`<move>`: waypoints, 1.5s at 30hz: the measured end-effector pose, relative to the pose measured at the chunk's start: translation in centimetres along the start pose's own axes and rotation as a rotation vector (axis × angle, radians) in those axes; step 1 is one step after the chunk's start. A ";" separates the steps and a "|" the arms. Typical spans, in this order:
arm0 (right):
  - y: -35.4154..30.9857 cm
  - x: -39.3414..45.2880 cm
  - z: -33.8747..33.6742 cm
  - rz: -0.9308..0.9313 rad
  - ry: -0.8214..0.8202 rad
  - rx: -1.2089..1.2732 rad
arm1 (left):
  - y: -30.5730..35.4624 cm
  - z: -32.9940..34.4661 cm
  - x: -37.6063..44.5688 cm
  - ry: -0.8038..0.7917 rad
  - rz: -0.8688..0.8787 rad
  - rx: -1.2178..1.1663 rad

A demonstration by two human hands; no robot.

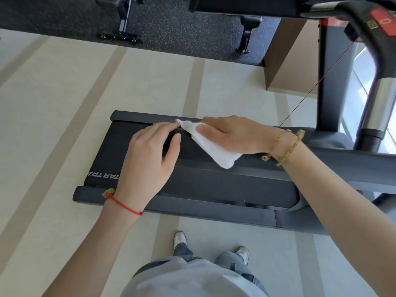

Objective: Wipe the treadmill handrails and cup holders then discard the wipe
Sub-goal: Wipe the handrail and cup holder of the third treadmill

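A white wipe [211, 144] is held in the air above the dark treadmill deck [214, 187]. My right hand [233, 135] grips it from the right, thumb pressed on top. My left hand [150, 155] pinches the wipe's upper left corner with its fingertips. Both hands hover over the belt's rear end. The treadmill's silver and black handrail [377, 99] rises at the far right, below the console with a red stop button [383, 21]. No cup holders are in view.
A red safety cord [321, 82] runs from the console down to the deck. A brown box [287, 54] stands behind the treadmill upright. Dark gym mat with equipment legs [126, 37] lies at the back. My feet [211, 247] stand on pale striped floor in front of the deck.
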State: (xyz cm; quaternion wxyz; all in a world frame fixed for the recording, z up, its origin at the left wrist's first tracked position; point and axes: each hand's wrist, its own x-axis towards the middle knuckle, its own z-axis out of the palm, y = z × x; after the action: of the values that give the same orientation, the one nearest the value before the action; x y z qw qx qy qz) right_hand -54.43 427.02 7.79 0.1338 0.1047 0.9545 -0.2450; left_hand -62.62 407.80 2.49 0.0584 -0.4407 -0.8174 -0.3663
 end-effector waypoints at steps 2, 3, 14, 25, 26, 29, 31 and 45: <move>-1.5 1.6 0.4 -0.016 -0.015 0.028 | -0.4 -0.2 0.0 0.019 -0.028 -0.027; -2.1 2.0 0.6 -0.019 -0.011 0.020 | -0.6 -0.4 0.1 0.027 -0.046 -0.037; -2.7 -1.4 3.0 -0.002 0.364 -0.469 | -2.0 -1.0 0.6 -0.069 -0.052 -0.092; -4.4 -1.9 5.4 0.071 0.455 -0.629 | -3.4 -1.4 0.1 -0.063 -0.041 -0.094; -4.2 -2.6 5.7 0.077 0.480 -0.644 | -3.3 -1.4 0.1 -0.063 -0.040 -0.097; -2.8 -3.5 5.7 0.113 0.564 -0.635 | -2.9 -1.4 0.2 -0.073 -0.023 -0.139; -2.2 -2.9 5.0 0.202 0.664 -0.568 | -2.4 -1.2 0.4 -0.082 -0.003 -0.162; 1.3 -6.8 8.6 0.166 0.894 -0.636 | 3.6 2.3 2.1 -0.044 0.218 -0.011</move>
State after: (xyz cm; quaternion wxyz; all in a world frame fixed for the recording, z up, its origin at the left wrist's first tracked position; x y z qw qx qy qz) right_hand -45.99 422.93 2.07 -0.2404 0.2280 0.9338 0.1348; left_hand -60.66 411.91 3.68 0.0775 -0.5354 -0.7636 -0.3525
